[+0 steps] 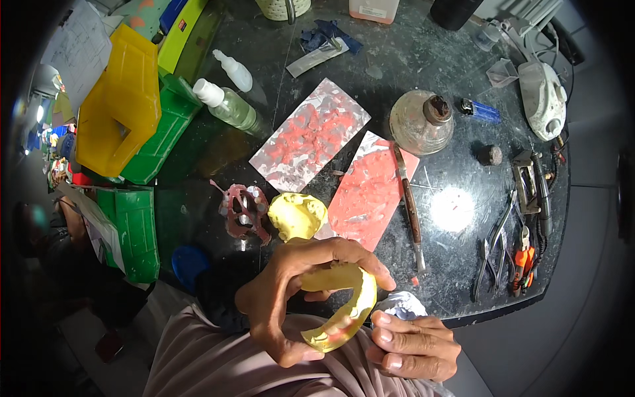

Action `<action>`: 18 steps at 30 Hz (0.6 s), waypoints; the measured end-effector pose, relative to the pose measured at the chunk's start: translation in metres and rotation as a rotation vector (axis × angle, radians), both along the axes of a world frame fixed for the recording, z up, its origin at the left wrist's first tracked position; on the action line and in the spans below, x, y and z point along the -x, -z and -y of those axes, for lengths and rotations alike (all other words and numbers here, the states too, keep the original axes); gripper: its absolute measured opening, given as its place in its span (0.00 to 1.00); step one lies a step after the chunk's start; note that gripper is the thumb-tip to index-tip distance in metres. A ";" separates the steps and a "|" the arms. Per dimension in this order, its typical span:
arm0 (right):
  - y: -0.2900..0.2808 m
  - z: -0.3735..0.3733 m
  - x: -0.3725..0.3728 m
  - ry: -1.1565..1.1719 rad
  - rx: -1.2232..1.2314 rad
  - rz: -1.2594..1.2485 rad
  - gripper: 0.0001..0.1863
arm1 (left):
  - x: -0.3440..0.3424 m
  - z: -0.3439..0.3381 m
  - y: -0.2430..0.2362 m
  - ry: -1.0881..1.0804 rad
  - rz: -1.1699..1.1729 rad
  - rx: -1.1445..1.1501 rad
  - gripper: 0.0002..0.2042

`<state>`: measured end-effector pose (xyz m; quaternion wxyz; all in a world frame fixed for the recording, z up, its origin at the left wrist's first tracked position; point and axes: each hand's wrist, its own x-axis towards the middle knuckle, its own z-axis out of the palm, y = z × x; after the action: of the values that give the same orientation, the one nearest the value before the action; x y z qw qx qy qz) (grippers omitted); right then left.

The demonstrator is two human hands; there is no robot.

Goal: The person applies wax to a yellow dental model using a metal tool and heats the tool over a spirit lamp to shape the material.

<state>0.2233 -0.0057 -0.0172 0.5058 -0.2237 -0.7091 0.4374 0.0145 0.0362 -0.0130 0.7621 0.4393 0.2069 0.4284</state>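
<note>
Near the table's front edge, my left hand [278, 294] is curled round a yellow horseshoe-shaped dental cast [365, 298], thumb at its lower end and index finger across the top. Pinkish-white teeth show on its inner lower side. My right hand [420, 347] is beside it, fingers bent and close together against a crumpled white cloth-like piece [402, 304]; its thumb is hidden. Just beyond my left hand sits another yellow cast [297, 215]. To its left lies a dark pink openwork piece [245, 210] with metal parts.
Two boards smeared with pink wax [311, 135] [367, 192] lie ahead, a wooden-handled spatula [410, 205] on the nearer one. Around them stand a glass spirit burner [420, 122], spray bottle [228, 106], pliers [497, 248] and a blue lighter [481, 110]. Green bins [135, 231] line the left.
</note>
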 end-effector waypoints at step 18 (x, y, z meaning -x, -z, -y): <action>0.003 -0.008 0.022 0.121 -0.104 0.043 0.18 | 0.004 0.000 0.013 -0.047 -0.052 -0.082 0.34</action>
<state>0.2017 0.0026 -0.0207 0.5269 -0.2489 -0.7267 0.3636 0.0106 0.0361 -0.0259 0.7275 0.4760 0.2194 0.4427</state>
